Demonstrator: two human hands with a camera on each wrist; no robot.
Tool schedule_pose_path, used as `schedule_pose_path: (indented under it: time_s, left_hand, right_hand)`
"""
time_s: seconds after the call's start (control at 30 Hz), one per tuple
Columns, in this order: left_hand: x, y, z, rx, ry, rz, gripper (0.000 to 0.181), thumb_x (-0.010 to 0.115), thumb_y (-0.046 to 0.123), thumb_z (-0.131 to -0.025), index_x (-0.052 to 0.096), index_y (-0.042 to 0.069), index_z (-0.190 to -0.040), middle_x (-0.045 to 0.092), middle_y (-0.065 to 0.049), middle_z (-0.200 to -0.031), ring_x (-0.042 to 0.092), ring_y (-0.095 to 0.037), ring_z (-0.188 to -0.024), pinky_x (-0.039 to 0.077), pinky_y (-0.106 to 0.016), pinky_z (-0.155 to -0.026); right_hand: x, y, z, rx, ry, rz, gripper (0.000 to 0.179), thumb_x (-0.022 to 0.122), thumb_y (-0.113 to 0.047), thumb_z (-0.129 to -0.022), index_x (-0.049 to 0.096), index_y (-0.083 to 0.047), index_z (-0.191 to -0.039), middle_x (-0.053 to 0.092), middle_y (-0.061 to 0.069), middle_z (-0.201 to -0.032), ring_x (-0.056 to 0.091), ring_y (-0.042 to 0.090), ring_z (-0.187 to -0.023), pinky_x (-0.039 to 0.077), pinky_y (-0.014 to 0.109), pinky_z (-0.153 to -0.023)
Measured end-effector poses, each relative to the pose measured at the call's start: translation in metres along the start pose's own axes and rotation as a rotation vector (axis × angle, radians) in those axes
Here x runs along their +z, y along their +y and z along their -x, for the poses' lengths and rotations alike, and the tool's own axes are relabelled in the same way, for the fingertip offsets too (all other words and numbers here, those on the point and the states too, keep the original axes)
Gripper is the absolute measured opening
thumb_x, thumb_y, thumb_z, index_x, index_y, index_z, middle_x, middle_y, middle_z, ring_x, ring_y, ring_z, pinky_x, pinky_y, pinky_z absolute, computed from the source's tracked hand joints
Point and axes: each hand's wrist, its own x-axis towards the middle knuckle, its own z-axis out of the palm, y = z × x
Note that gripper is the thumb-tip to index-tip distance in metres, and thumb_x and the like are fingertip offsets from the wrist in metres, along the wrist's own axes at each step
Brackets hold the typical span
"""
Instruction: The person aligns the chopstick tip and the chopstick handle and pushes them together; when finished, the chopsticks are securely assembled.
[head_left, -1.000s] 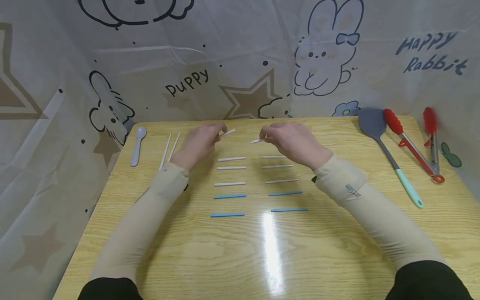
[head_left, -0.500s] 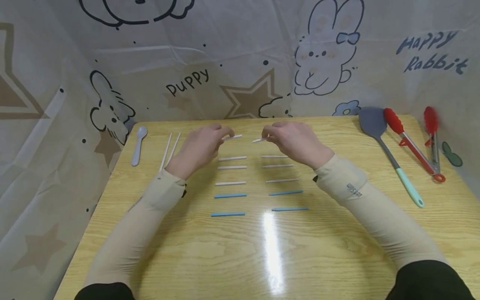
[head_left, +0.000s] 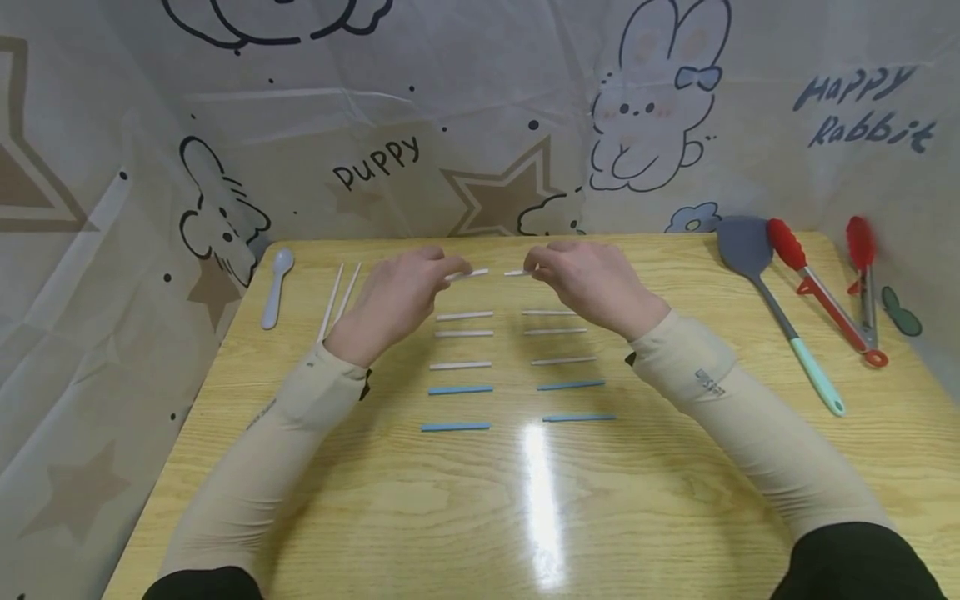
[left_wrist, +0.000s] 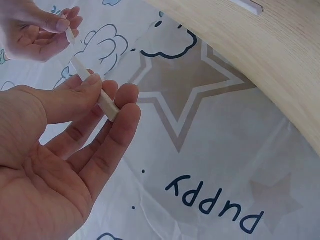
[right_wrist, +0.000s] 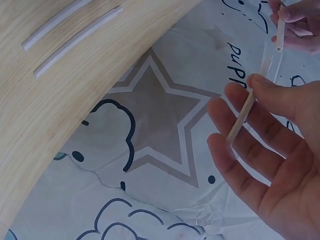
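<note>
My left hand (head_left: 401, 292) pinches a short white straw piece (head_left: 478, 272) between thumb and fingers above the far part of the table. Facing it, my right hand (head_left: 588, 279) holds another short white straw piece (head_left: 514, 273). In the head view the two inner ends point at each other with a small gap. The right wrist view shows a hollow end on the left hand's piece (right_wrist: 280, 32). Below the hands, two columns of short pieces lie on the table: white ones (head_left: 461, 366) above blue ones (head_left: 455, 427) at left, matching white (head_left: 564, 361) and blue (head_left: 579, 417) at right.
Two long white straws (head_left: 330, 302) and a pale spoon (head_left: 277, 287) lie at the left. A grey spatula (head_left: 746, 246) with a mint handle and two red-tipped tongs (head_left: 828, 304) lie at the right. Printed cloth (head_left: 480, 100) stands behind the wooden table (head_left: 420, 517).
My left hand has moved slightly right and down, its straw piece coming closer to the other one. The right hand has barely shifted, its piece now nearly level. Both hands keep their pieces.
</note>
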Motion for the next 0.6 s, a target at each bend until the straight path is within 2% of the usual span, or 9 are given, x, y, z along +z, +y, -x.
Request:
schedule_pose_path:
  time_s: [0.3,0.6]
  left_hand:
    - [0.0027,-0.0005,0.0008,0.007,-0.018,-0.003,0.033,0.071,0.0,-0.089,0.071,0.016,-0.118,0.067,-0.005,-0.092,0.059,-0.019,-0.066,0.046,-0.03,-0.052]
    - [0.0035,0.0014,0.0008,0.035,0.0,0.005,0.032,0.071,-0.002,-0.089,0.071,0.014,-0.118,0.068,-0.006,-0.093,0.059,-0.018,-0.066,0.045,-0.027,-0.05]
  right_hand:
    - [0.0015,-0.0053,-0.002,-0.043,0.037,-0.022,0.012,0.072,-0.011,-0.091,0.071,-0.014,-0.103,0.073,0.002,-0.094,0.054,0.014,-0.054,0.04,0.029,-0.041]
    - [0.0049,-0.0078,-0.0035,-0.062,0.019,-0.053,0.013,0.072,-0.011,-0.092,0.07,-0.013,-0.104,0.073,0.002,-0.094,0.052,0.013,-0.053,0.039,0.028,-0.042]
